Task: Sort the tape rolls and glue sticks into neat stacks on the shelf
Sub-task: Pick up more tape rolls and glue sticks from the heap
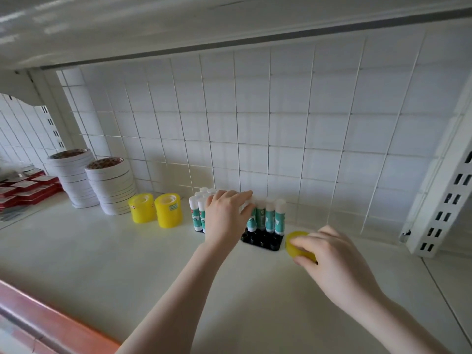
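**Loose yellow roll in the right hand, glue sticks steadied by the left**

The right hand (332,261) pinches a small translucent yellow tape roll (297,242), fingers curled over its top rim and thumb under its near side. The roll sits at the right of the white shelf (127,264), just beside the black plastic socket tray (263,240), tilted so its round face looks up and toward the left; whether its lower edge touches the shelf is hidden by the fingers. Its short axis runs through the core, so it has no real long axis and stacks flat-face down.

My judgement: the roll is light, rigid and smooth-sided, likely slick, so a grip across the outer rim should hold better than one on the flat faces.

The left hand (226,213) lies with relaxed, slightly bent fingers over the caps of the upright white-capped green-labelled glue sticks (270,217), apparently pressing on them, not gripping. The sticks stand vertical, caps up, some seated in the tray's back row. They look light, stiff and top-heavy, easily toppled, and best held around the barrel.

Two stacks of yellow tape rolls (155,209) stand to the left of the sticks, beyond them two taller stacks of white tape rolls (102,181).
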